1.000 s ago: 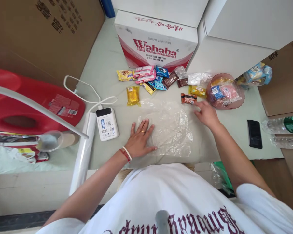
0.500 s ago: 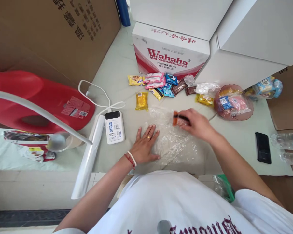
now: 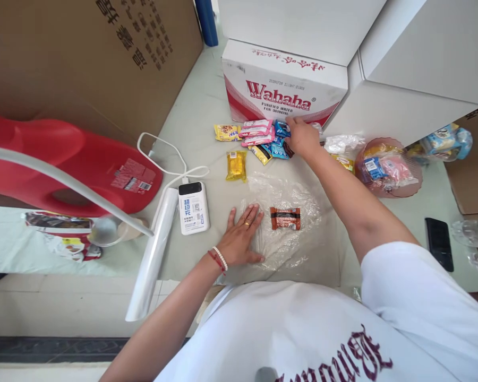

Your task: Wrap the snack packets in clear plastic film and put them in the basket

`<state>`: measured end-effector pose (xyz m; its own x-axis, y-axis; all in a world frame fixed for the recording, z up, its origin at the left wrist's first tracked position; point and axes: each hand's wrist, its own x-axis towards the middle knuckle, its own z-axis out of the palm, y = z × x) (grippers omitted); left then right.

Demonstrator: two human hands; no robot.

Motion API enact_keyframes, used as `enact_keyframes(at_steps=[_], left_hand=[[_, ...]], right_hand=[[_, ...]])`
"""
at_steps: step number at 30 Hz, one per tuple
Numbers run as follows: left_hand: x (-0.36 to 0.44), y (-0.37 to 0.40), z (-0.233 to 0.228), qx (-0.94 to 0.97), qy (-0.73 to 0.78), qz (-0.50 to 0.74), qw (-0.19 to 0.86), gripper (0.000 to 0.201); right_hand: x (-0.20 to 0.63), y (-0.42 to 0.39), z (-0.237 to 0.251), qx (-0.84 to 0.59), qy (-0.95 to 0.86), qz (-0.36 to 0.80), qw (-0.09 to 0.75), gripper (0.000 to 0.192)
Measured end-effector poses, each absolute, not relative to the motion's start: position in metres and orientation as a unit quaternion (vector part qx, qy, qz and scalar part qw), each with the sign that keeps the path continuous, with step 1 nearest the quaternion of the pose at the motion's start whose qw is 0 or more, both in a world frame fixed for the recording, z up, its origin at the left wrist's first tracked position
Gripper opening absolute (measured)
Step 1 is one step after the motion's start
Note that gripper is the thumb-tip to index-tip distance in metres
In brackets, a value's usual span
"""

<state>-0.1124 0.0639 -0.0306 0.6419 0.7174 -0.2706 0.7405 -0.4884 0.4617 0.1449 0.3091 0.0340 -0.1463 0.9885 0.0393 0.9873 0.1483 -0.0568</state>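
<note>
One orange-brown snack packet (image 3: 285, 218) on clear plastic sheet (image 3: 298, 249); left hand (image 3: 241, 239) spread flat on the sheet. Right hand (image 3: 300, 137) at 12 o'clock among wrapped snacks (image 3: 258, 133), grip unclear, below red-white "Wahaha" carton (image 3: 279, 90).

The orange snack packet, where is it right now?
In the head view the orange snack packet lies flat on the clear plastic sheet near the table's front edge, just right of the left hand.

The left hand (image 3: 241, 241) is pressed flat on a clear crinkled plastic sheet (image 3: 298, 249), beside an orange-brown wrapped snack bar (image 3: 286, 218). The right hand (image 3: 301, 137) is laid on a cluster of coloured snack packets (image 3: 263, 139).
</note>
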Motion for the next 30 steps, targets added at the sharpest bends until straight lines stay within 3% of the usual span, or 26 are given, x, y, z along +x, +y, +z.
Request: enact_keyframes(at_steps=[3,6,8,10,12,15,21,25,30], left_hand=[[-0.113,0.064,-0.031,0.857,0.430,-0.012,0.285,0.137],[-0.116,0.064,-0.033,0.859,0.420,0.014,0.293,0.138],[-0.118,0.064,-0.034,0.860,0.415,0.031,0.296,0.127],[-0.118,0.064,-0.036,0.857,0.424,0.040,0.290,0.102],[-0.116,0.063,-0.038,0.855,0.438,0.046,0.273,0.082],[-0.112,0.060,-0.041,0.859,0.449,0.055,0.238,0.077],[-0.113,0.045,-0.040,0.844,0.495,0.099,0.181,0.066],[-0.118,0.036,-0.036,0.834,0.507,0.094,0.196,0.060],[-0.119,0.031,-0.037,0.823,0.523,0.085,0.203,0.060]], right_hand=[[0.144,0.328,0.018,-0.651,-0.757,0.018,0.046,0.039],[0.154,0.308,0.021,-0.660,-0.738,0.038,0.137,0.040],[0.167,0.279,0.031,-0.640,-0.735,0.099,0.200,0.040],[0.180,0.243,0.040,-0.601,-0.733,0.219,0.231,0.039],[0.188,0.201,0.041,-0.561,-0.712,0.361,0.221,0.039],[0.186,0.143,0.025,-0.540,-0.683,0.461,0.172,0.039],[0.174,0.086,0.008,-0.604,-0.751,0.243,0.110,0.043],[0.165,0.080,0.025,-0.538,-0.810,0.234,0.022,0.067],[0.145,0.075,0.032,-0.550,-0.808,0.210,-0.018,0.053]])
